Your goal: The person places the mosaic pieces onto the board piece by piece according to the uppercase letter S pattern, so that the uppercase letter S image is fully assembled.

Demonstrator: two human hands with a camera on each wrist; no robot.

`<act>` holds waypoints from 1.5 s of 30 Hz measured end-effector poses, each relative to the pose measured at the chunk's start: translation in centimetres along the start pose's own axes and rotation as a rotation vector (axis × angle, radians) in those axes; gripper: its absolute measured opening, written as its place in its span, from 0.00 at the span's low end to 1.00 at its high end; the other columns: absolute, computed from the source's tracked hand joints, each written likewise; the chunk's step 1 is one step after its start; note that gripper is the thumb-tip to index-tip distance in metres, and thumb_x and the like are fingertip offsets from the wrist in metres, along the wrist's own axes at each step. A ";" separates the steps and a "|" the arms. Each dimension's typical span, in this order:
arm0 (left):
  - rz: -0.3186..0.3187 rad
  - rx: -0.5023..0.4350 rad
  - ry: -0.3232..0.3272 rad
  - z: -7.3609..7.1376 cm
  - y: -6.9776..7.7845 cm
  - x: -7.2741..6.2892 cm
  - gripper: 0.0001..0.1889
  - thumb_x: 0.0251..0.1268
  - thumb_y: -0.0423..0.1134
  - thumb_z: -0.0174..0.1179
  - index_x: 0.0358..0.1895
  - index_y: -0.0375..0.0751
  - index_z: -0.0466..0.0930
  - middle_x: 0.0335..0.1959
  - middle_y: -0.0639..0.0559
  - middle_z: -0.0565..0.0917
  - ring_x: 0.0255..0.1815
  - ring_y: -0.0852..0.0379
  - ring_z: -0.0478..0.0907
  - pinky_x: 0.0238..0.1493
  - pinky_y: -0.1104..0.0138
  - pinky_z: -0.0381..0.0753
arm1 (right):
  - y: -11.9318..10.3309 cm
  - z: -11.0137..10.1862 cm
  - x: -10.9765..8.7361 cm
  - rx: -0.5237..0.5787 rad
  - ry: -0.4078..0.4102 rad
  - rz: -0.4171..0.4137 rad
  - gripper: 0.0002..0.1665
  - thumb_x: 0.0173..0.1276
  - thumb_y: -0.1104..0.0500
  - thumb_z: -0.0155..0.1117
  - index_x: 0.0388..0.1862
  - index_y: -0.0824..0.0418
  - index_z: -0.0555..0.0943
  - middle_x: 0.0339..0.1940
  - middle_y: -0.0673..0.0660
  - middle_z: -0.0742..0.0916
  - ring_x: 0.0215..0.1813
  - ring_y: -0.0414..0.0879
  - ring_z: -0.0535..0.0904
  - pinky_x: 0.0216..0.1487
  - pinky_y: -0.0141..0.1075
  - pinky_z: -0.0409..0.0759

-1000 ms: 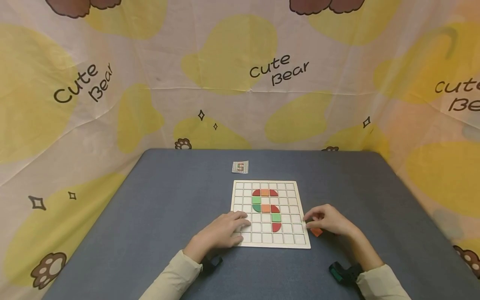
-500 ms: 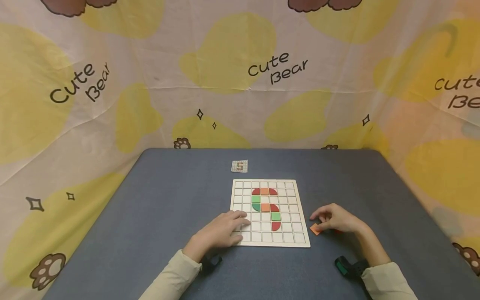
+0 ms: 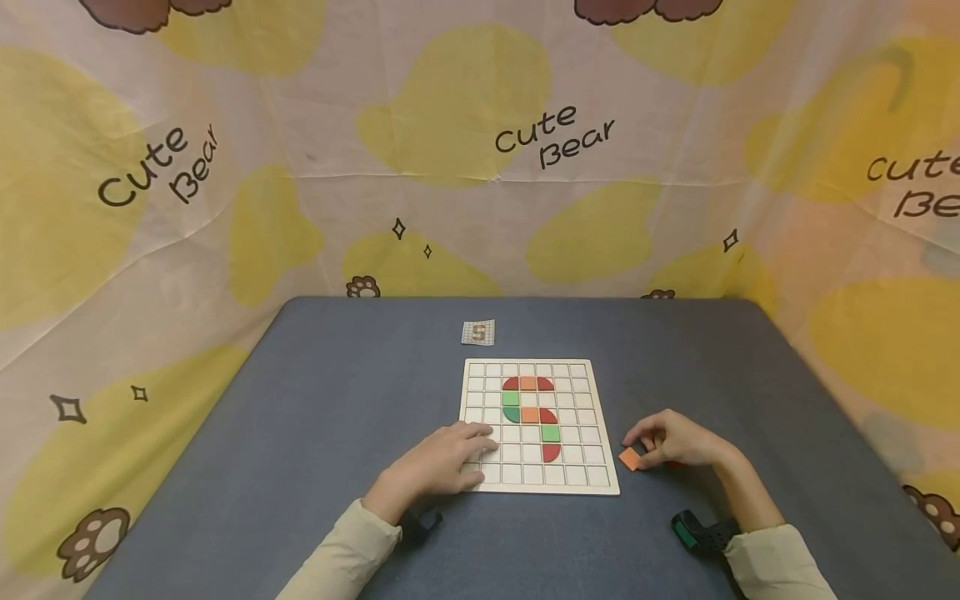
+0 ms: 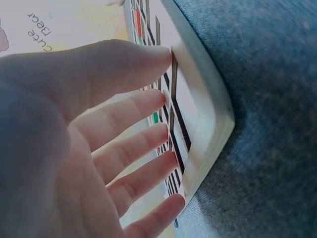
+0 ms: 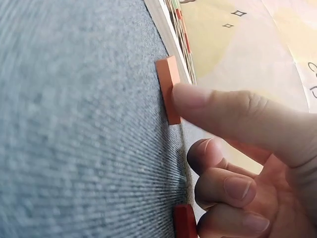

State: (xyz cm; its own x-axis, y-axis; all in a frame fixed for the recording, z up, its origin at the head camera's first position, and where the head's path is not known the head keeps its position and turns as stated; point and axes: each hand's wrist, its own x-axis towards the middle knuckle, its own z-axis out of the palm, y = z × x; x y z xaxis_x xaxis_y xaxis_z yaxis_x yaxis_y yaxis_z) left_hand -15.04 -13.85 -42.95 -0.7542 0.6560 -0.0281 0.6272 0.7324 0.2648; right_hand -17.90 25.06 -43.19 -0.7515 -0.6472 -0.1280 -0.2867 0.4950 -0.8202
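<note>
While the left hand [image 3: 438, 465] lies flat on the board [image 3: 600, 483], the orange tile [image 3: 630, 458], judged light, stiff and thin-edged, is pinched by the right hand [image 3: 675, 440].

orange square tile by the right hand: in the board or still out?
Out. The orange tile lies on the grey table, just right of the board edge; the right hand touches it with a fingertip.

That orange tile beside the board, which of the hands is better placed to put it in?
Probably the right hand: its thumb already touches the orange tile on the table beside the board. The left hand lies flat on the board's near left corner.
</note>
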 end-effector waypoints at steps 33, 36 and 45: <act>0.035 -0.019 -0.039 -0.1 0.0 -0.2 0.28 0.58 0.45 0.66 0.63 0.43 0.76 0.69 0.46 0.73 0.71 0.48 0.69 0.69 0.55 0.72 | -0.4 0.4 0.6 -0.068 0.132 0.067 0.17 0.57 0.60 0.72 0.42 0.70 0.84 0.21 0.47 0.76 0.22 0.30 0.66 0.23 0.25 0.65; 0.024 -0.040 -0.046 -0.2 0.0 -0.2 0.28 0.58 0.44 0.66 0.63 0.43 0.76 0.69 0.46 0.72 0.71 0.47 0.69 0.69 0.55 0.71 | -0.5 0.4 0.7 -0.067 0.129 0.062 0.17 0.57 0.60 0.72 0.42 0.70 0.84 0.21 0.47 0.75 0.22 0.29 0.66 0.23 0.25 0.65; 0.012 -0.057 -0.046 -0.2 0.2 -0.3 0.28 0.58 0.43 0.66 0.63 0.43 0.76 0.70 0.45 0.72 0.71 0.46 0.69 0.69 0.55 0.71 | -1.0 0.9 1.3 -0.060 0.137 0.051 0.17 0.57 0.60 0.72 0.42 0.69 0.84 0.22 0.48 0.76 0.22 0.30 0.66 0.23 0.25 0.64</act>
State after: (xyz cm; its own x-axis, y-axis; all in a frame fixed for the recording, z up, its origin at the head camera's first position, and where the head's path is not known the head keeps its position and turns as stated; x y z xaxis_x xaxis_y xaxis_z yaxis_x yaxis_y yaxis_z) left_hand -14.72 -13.89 -42.71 -0.7358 0.6737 -0.0687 0.6233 0.7135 0.3202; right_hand -18.02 23.18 -43.01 -0.8388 -0.5374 -0.0877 -0.2781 0.5613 -0.7794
